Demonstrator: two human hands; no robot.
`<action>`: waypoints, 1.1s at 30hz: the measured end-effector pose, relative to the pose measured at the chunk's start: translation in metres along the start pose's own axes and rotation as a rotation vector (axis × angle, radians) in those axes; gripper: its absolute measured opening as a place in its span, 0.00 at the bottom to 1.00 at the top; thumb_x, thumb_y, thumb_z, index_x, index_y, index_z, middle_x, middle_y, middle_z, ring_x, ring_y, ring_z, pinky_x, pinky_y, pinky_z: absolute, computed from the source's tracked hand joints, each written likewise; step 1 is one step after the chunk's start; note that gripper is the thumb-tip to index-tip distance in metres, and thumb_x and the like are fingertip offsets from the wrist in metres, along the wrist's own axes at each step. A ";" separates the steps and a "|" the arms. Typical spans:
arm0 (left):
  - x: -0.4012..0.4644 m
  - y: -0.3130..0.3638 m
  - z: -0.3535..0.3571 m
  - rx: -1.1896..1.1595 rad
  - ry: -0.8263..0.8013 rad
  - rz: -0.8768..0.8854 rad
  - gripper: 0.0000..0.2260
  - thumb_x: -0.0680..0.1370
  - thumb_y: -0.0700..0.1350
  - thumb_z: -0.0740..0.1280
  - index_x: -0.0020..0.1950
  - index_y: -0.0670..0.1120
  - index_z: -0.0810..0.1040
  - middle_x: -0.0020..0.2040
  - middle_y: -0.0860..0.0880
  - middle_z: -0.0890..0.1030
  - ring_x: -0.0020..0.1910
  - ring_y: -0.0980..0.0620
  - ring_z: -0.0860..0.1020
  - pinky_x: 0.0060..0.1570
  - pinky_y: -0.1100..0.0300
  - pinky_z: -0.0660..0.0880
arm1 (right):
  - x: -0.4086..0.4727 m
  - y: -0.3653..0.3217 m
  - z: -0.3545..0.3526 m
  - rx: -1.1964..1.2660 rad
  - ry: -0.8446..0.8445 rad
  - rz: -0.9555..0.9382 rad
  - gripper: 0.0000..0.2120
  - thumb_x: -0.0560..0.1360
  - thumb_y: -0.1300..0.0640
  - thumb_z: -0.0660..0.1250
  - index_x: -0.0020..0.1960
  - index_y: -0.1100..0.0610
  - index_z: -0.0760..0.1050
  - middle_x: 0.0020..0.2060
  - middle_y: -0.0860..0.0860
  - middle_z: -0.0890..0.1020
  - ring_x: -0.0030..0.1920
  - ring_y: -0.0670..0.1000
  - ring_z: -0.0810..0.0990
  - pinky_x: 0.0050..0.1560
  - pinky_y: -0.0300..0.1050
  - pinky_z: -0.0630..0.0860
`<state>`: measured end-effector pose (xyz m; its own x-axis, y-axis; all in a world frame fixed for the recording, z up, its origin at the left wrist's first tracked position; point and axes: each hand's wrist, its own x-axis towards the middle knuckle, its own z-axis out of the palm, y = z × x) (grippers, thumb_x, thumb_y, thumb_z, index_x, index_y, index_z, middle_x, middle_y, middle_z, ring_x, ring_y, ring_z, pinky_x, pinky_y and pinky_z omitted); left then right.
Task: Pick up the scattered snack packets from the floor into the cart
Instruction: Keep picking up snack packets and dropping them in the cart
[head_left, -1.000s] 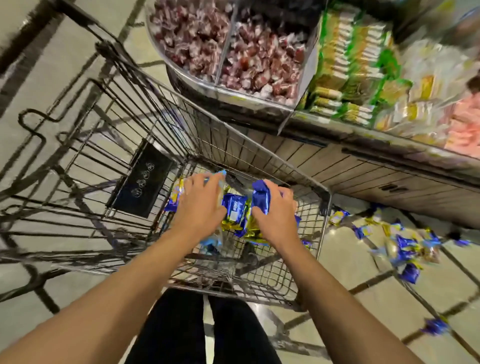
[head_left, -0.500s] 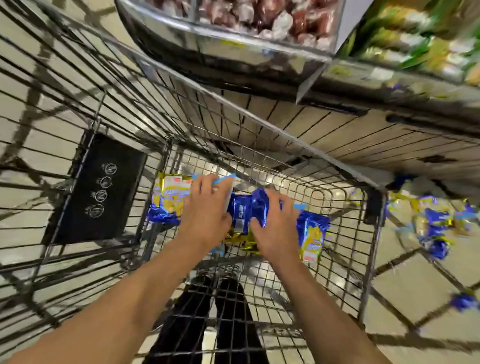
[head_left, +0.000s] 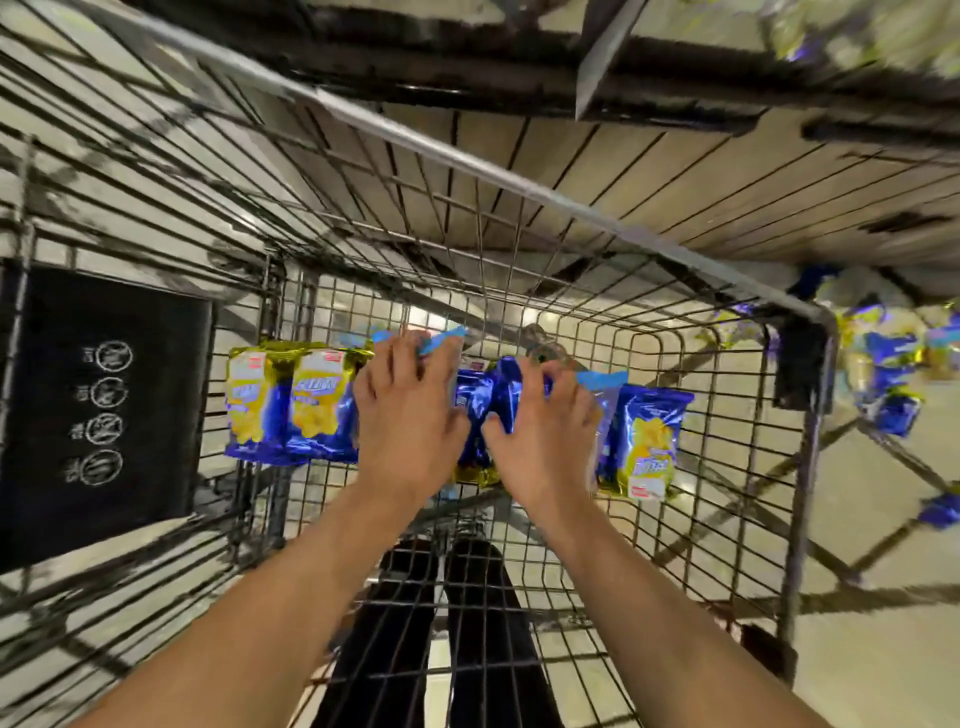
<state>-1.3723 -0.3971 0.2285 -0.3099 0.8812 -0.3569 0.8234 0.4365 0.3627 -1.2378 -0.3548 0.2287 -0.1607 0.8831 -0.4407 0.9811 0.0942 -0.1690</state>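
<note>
Both my hands reach down into the wire shopping cart (head_left: 524, 187). A row of blue-and-yellow snack packets (head_left: 293, 405) lies across the cart's mesh bottom, with one more packet (head_left: 649, 441) at the right end. My left hand (head_left: 410, 410) rests on the packets with its fingers curled over a light-blue packet edge. My right hand (head_left: 545, 431) grips a dark blue packet (head_left: 504, 395) in the middle of the row. More scattered packets (head_left: 888, 364) lie on the floor beyond the cart's right corner, blurred.
A black child-seat flap (head_left: 98, 410) with white icons hangs at the cart's left end. A wooden-panelled display base (head_left: 649, 171) stands right behind the cart. A lone blue packet (head_left: 940, 512) lies on the tiled floor at right. My dark trouser legs (head_left: 441, 623) show through the mesh.
My head has dropped closer to the cart, so the shelves of sweets left the view. My hands lowered the packets onto the cart bottom and spread them into a row.
</note>
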 end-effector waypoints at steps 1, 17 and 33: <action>-0.001 0.000 -0.002 -0.005 -0.003 -0.008 0.34 0.72 0.49 0.70 0.75 0.54 0.61 0.73 0.45 0.62 0.74 0.40 0.55 0.70 0.40 0.58 | 0.000 -0.001 -0.001 0.002 -0.018 0.011 0.34 0.73 0.42 0.65 0.75 0.46 0.58 0.71 0.53 0.63 0.68 0.60 0.63 0.70 0.62 0.62; -0.070 0.041 -0.130 0.034 0.063 0.156 0.24 0.72 0.43 0.70 0.67 0.47 0.71 0.69 0.42 0.69 0.68 0.40 0.66 0.63 0.43 0.69 | -0.079 -0.025 -0.135 0.009 0.075 -0.062 0.28 0.72 0.49 0.68 0.71 0.52 0.67 0.70 0.54 0.64 0.67 0.57 0.64 0.64 0.55 0.69; -0.179 0.228 -0.172 0.232 0.084 0.571 0.28 0.72 0.51 0.68 0.72 0.49 0.67 0.67 0.48 0.70 0.68 0.43 0.65 0.62 0.48 0.70 | -0.240 0.121 -0.275 -0.079 0.312 0.098 0.28 0.74 0.48 0.68 0.71 0.51 0.65 0.68 0.53 0.68 0.68 0.56 0.66 0.66 0.52 0.64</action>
<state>-1.2109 -0.4246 0.5229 0.1815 0.9793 -0.0892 0.9493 -0.1508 0.2760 -1.0504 -0.4286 0.5565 -0.0367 0.9866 -0.1587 0.9975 0.0267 -0.0650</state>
